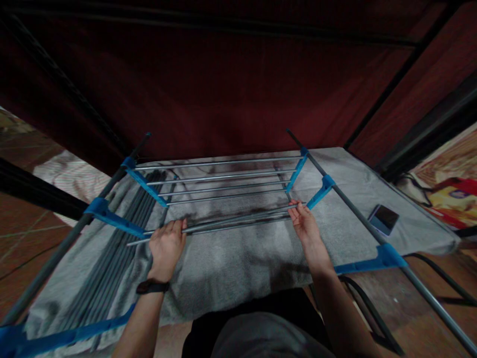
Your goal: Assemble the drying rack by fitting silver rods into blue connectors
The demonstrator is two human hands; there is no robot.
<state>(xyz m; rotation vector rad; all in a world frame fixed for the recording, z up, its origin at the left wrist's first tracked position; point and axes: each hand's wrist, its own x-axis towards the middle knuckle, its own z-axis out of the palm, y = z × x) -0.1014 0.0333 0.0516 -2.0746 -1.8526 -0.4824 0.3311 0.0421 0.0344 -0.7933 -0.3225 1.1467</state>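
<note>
A rack frame of metal tubes and blue plastic brackets stands on the cloth-covered surface. My left hand [166, 248], with a dark wristband, is closed around a thin metal tube [238, 218] just right of a blue bracket [115, 222]. The fingers of my right hand [304, 226] pinch the tube's other end beside the right blue bracket [320, 192]. This tube lies slightly aslant over a second thin tube. Whether its right end sits in the bracket, I cannot tell. Farther back, several thin crossbars [223, 176] span the two far brackets.
Several loose grey tubes [108, 271] lie on the grey cloth [238, 263] at left. A phone [383, 219] rests at right. Nearer brackets [385, 256] stick inward from the side poles [354, 211]. A dark red panel [238, 89] stands behind; a black chair frame [376, 313] is at lower right.
</note>
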